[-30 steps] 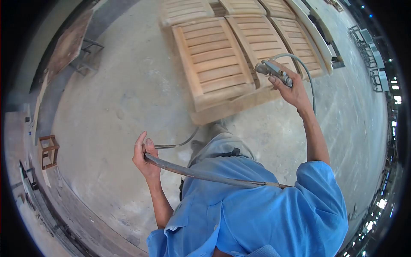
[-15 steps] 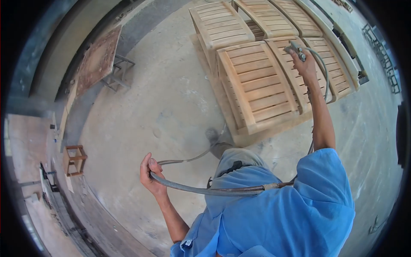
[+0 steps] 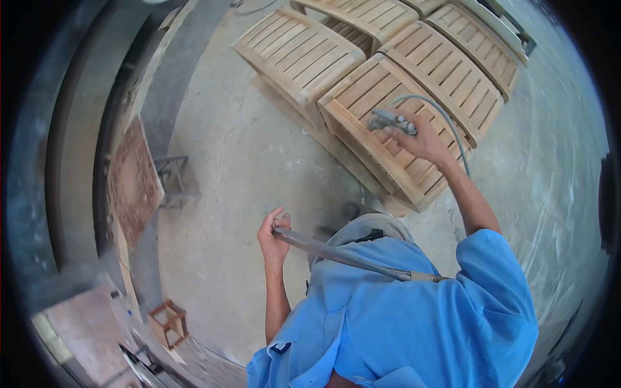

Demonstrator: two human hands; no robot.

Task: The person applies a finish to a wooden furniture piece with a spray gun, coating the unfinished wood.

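Observation:
In my right hand (image 3: 414, 134) is a metal spray gun (image 3: 393, 121), held over the near corner of a slatted wooden piece (image 3: 369, 90). A thin grey hose (image 3: 446, 116) curves from the gun down past my forearm. My left hand (image 3: 273, 236), out in front of my waist, is wrapped round a thicker grey hose (image 3: 336, 252) that runs across my body to my right side. More slatted wooden pieces (image 3: 446, 61) stand side by side behind the near one.
A stained board (image 3: 134, 181) leans by a metal stand (image 3: 173, 181) on the left. Below it sits a small wooden frame (image 3: 168, 323) on the floor. My shoe (image 3: 350, 209) shows close to the wooden pieces' lower edge.
My right hand has moved left and down with the spray gun, onto the nearer piece. My left hand has shifted right with the hose. The whole view has turned.

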